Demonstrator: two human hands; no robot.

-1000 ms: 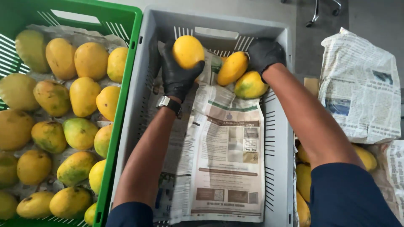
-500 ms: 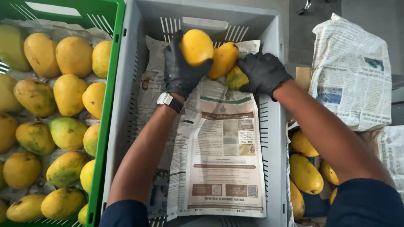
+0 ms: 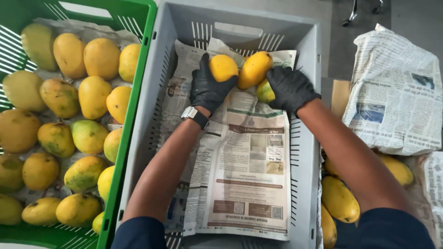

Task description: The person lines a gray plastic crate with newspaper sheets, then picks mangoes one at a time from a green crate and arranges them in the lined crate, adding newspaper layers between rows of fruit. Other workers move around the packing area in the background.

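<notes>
Single view: a head-worn camera looks steeply down from above the person's shoulders, facing forward along both forearms. It sits close, so the grey crate (image 3: 302, 138) fills the centre from top edge to bottom edge. The green crate (image 3: 131, 99) is cut off at the left, the folded newspaper (image 3: 397, 92) at the right. No second view overlaps it.
</notes>
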